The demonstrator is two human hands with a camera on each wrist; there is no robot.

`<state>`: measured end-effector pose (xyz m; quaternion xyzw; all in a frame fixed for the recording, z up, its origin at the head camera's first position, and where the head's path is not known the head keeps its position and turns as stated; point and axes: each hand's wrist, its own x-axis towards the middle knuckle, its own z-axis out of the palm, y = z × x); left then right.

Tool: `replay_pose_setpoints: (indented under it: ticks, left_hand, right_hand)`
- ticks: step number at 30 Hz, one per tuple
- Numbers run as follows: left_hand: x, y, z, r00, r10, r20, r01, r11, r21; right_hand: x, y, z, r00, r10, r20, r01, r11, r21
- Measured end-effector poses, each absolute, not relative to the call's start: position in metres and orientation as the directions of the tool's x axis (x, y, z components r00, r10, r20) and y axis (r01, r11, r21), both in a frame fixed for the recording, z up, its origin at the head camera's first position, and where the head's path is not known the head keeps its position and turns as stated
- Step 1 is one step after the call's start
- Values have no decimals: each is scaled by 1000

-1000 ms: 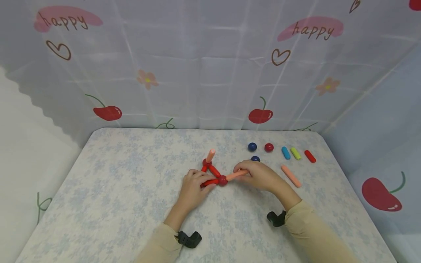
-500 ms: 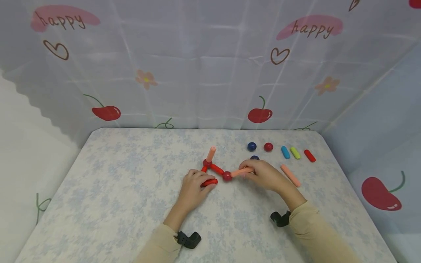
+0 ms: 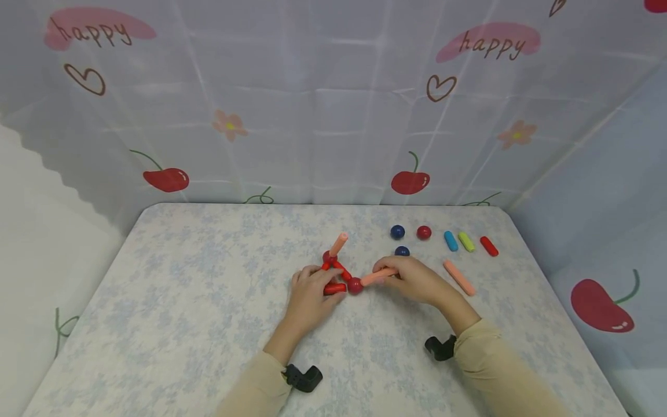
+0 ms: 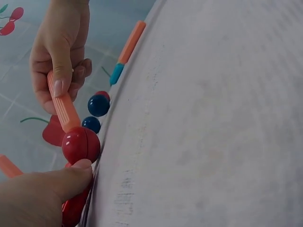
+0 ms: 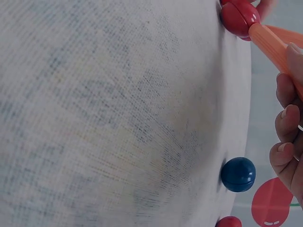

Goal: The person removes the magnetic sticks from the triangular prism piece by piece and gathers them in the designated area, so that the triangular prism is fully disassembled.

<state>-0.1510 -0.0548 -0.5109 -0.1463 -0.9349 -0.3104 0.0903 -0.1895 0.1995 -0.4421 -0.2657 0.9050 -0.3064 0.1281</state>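
Note:
In the head view my right hand [image 3: 409, 279] pinches an orange rod [image 3: 376, 277] between thumb and fingers. The rod's left end meets a red ball [image 3: 355, 285]. From that ball a red rod [image 3: 342, 271] runs up and left to a second red ball [image 3: 330, 257], where another orange rod [image 3: 339, 244] stands up at a slant. My left hand [image 3: 311, 292] holds a further red rod [image 3: 335, 288] over its thumb, the rod's free end right beside the first ball. Its fingers partly hide the rods on that side. In the left wrist view the thumb tip lies against the red ball [image 4: 80, 144].
Behind my right hand lie two blue balls [image 3: 398, 232] and a red ball [image 3: 424, 233]. Farther right are short blue [image 3: 451, 241], yellow-green [image 3: 466, 242] and red [image 3: 489, 246] rods, with a loose orange rod [image 3: 459, 278] nearer. A printed curtain [image 3: 333, 104] hangs behind the table.
The right hand drew the ball and orange rod right, away from the left hand's red rod, then brought them back left and nearer. The left fingers have shifted slightly right.

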Motion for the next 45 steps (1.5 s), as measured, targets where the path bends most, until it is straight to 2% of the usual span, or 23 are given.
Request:
replay_pose_setpoints:
  ticks: [11, 23, 45]
  left_hand:
    - [-157, -50, -499, -947, 270, 172, 320, 804, 501]
    - [-168, -40, -482, -964, 264, -29, 219, 853, 475]
    - [-166, -36, -486, -965, 264, 9, 232, 832, 503]
  right_hand:
    - [-191, 198, -445, -813, -578, -65, -393, 628, -672]
    - [-192, 198, -450, -828, -555, -74, -341, 605, -720]
    - [-189, 202, -458, -838, -538, -91, -304, 600, -740]
